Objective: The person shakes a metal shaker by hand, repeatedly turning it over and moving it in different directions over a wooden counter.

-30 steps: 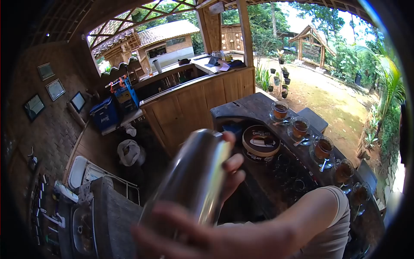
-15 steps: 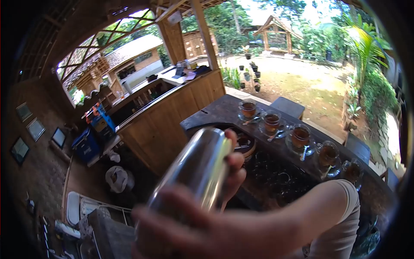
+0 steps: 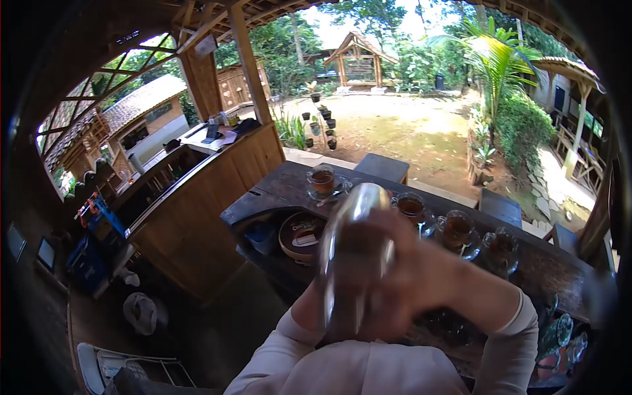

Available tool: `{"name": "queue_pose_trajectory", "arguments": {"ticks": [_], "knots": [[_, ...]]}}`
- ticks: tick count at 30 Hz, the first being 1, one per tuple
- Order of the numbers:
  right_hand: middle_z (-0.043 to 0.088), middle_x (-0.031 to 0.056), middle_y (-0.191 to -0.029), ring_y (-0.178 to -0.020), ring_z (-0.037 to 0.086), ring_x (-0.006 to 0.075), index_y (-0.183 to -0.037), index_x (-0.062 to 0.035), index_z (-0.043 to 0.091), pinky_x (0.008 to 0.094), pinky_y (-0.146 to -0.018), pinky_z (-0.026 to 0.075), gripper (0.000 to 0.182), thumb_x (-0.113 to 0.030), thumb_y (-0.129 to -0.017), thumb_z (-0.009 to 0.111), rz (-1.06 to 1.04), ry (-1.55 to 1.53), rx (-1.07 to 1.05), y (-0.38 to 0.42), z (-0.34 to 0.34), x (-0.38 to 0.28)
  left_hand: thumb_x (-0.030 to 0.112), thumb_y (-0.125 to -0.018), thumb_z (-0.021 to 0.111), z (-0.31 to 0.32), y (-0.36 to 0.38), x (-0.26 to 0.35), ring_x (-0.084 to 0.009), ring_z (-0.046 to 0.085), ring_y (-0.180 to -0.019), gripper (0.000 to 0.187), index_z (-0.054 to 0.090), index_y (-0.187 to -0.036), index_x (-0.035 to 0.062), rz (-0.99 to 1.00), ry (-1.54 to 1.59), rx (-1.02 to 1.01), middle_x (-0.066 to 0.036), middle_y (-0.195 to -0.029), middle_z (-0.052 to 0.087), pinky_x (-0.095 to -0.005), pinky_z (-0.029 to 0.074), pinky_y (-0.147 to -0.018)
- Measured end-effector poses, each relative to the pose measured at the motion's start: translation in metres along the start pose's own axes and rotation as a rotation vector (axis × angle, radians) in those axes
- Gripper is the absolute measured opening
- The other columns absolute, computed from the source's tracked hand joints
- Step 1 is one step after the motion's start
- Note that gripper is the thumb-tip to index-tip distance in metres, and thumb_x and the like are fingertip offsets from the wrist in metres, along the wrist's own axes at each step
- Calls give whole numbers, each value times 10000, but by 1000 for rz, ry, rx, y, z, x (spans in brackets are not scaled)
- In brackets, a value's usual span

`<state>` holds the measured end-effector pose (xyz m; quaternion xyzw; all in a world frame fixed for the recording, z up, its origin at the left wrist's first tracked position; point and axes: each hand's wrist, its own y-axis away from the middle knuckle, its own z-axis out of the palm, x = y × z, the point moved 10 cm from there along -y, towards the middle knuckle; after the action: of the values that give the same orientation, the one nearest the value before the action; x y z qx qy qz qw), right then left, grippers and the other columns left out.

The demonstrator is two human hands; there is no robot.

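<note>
Both hands clamped round steel shaker, held upright at chest, blurred. Right hand wraps side, left hand grips low, likely keeping lid sealed. Tea glasses line counter behind.

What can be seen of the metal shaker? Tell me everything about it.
The metal shaker is a tall, rounded cylinder that looks like polished steel, reflecting sky at its domed top. It is smeared by motion blur, so seams or a lid line cannot be made out. It stands nearly upright, tipped slightly right, in front of the dark wooden counter. The right hand wraps its right side; the left hand appears to grip lower down, though blurred.
</note>
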<state>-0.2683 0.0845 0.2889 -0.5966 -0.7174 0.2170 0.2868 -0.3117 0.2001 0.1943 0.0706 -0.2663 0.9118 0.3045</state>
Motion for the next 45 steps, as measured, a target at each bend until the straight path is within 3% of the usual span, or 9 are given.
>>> {"name": "queue_pose_trajectory", "arguments": {"ticks": [3,5,7,14,19,22,28,36,45], "knots": [[517,125,-1165,-1116,466,361,-991,-169,655,482,-945,397,356,-263,-653,714,517,-140,314,24,-10,85,353,-948,419,27,-5,-15,-281,455,-1159,492,354,-1333,55,-29,13,-148,-146,-1305,419,-441,427,-939],[507,119,-1159,-1100,477,348,-1037,-176,635,502,-921,406,410,-281,-651,725,136,328,27,-10,-4,25,368,-946,418,47,-26,-14,-277,451,-1169,519,320,-1350,56,-65,-6,-290,-155,-1282,441,-440,430,-942],[494,67,-1222,-1134,444,361,-1065,-321,557,536,-849,467,310,-272,-761,594,-123,304,274,-17,-20,-44,382,-945,417,55,-36,-16,-274,446,-1179,549,285,-1368,58,-85,-3,-391,-164,-1260,464,-439,432,-946],[520,73,-1210,-1103,482,379,-1084,-236,616,514,-895,425,400,-271,-696,703,333,62,110,-6,-24,78,507,-899,434,26,-50,-20,-306,463,-1166,666,289,-1371,62,-71,100,-189,-180,-1245,488,-460,444,-936],[495,49,-1234,-1122,496,364,-1059,-291,594,509,-879,437,306,-392,-771,576,-122,288,150,-10,-34,-40,571,-873,431,1,-49,-21,-322,481,-1147,720,313,-1362,56,-44,48,85,-184,-1236,498,-473,450,-927],[557,144,-1107,-1057,526,361,-995,-219,678,482,-931,384,460,-589,-748,563,-45,-125,132,-8,-49,-20,617,-853,405,25,-48,-34,-331,512,-1110,735,397,-1303,36,-178,218,-231,-225,-1180,516,-472,453,-917],[532,126,-1213,-1077,520,376,-935,-211,683,510,-909,432,286,-203,-652,724,73,331,99,4,-43,28,617,-855,402,17,-44,-54,-346,520,-1096,727,394,-1305,46,-237,241,-75,-228,-1186,509,-476,459,-907],[560,160,-1148,-1089,511,384,-976,-185,669,476,-895,447,489,-212,-516,835,36,243,224,3,-64,9,528,-902,396,26,-66,-40,-338,550,-1048,619,404,-1289,46,-45,141,-51,-202,-1184,520,-447,492,-868],[501,122,-1195,-1093,512,377,-1054,-261,633,489,-832,456,394,-343,-679,723,98,328,319,5,-67,-47,496,-915,391,-26,-19,-54,-330,560,-1032,590,403,-1286,38,-47,145,-39,-194,-1187,521,-441,497,-859]]}}
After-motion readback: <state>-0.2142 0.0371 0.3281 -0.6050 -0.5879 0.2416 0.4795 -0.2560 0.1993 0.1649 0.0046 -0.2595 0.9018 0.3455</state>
